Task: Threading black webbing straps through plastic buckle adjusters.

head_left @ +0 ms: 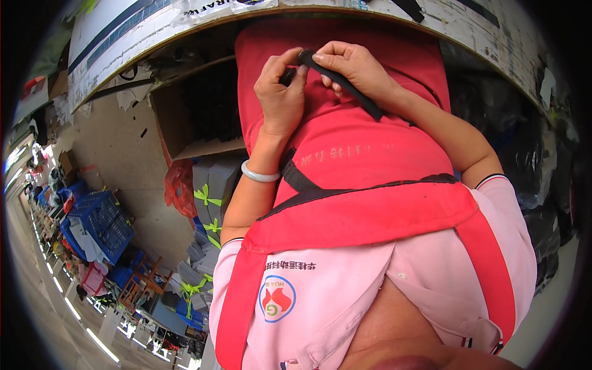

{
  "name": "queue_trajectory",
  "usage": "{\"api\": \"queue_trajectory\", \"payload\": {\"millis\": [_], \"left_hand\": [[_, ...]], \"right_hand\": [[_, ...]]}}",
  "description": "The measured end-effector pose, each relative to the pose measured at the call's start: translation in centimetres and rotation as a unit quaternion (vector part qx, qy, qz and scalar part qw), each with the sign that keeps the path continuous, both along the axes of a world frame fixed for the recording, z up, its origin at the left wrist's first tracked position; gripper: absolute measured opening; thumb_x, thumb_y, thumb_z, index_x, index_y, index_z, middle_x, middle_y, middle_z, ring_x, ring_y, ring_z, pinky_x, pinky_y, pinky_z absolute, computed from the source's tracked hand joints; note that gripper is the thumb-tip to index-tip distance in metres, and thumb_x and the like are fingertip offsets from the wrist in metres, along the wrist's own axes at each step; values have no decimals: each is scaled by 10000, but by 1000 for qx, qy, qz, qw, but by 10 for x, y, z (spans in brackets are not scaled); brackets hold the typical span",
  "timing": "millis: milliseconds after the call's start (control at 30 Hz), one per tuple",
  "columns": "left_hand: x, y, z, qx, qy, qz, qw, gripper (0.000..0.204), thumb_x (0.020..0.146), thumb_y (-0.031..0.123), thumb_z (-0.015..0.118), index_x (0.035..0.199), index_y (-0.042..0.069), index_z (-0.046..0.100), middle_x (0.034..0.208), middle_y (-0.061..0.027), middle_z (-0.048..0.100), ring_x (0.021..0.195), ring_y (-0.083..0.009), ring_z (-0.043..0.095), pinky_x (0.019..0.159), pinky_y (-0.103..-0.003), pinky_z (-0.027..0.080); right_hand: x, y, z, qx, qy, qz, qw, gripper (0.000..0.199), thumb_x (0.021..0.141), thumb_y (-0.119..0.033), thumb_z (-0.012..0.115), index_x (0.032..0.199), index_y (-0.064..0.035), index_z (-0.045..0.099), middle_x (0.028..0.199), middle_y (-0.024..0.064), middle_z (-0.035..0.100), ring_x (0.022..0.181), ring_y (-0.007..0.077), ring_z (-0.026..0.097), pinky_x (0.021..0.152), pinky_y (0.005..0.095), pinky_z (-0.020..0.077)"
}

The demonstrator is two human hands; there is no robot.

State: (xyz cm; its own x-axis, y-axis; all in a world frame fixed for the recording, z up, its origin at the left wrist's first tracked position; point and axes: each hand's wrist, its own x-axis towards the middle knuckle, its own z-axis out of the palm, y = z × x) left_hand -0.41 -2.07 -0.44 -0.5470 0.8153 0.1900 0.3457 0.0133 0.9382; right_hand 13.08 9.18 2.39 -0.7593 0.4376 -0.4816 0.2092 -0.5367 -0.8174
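Note:
A black strip [354,91], like a folded band or strap, lies slantwise over the lap of my red apron [370,148]. My right hand [357,69] pinches it near its upper end, thumb on top. Its other end hangs loose toward my right forearm. My left hand [280,92] is curled close by, with thumb and fingertips at the strip's upper end. A dark bit [287,76] shows within the left hand's curl; whether it belongs to the same strip I cannot tell.
A worn white table [132,46] edges the far side, just beyond my hands. Under it on the left stands an open cardboard box [206,148] with dark contents. Grey bundles tied with green ribbon [209,197], a red plastic bag [179,187] and blue crates [102,225] lie left. Black bags [524,154] sit right.

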Motion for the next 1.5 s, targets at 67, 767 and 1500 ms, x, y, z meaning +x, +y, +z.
{"api": "queue_trajectory", "payload": {"millis": [67,767,1500], "left_hand": [[3,0,2,3,-34,15,999,410,796,-77,685,1182,55,646,869,-20,655,708,-44,573,629,-195,475],[-5,8,21,-38,-435,8,899,206,910,117,655,1042,-41,665,802,-124,696,494,-115,567,420,-204,406],[4,-2,13,75,-200,-53,975,172,846,-72,658,992,12,695,975,-40,558,616,-72,567,475,-184,454]], "right_hand": [[-3,-1,-1,3,21,-17,1000,223,965,-235,586,1020,-19,578,734,41,629,560,76,570,506,201,477],[0,5,44,259,128,-76,954,162,925,-161,650,979,-8,660,799,-2,635,608,41,540,554,174,444],[8,24,9,94,22,62,993,215,914,-241,667,959,-31,673,775,3,621,710,71,603,610,203,503]]}}
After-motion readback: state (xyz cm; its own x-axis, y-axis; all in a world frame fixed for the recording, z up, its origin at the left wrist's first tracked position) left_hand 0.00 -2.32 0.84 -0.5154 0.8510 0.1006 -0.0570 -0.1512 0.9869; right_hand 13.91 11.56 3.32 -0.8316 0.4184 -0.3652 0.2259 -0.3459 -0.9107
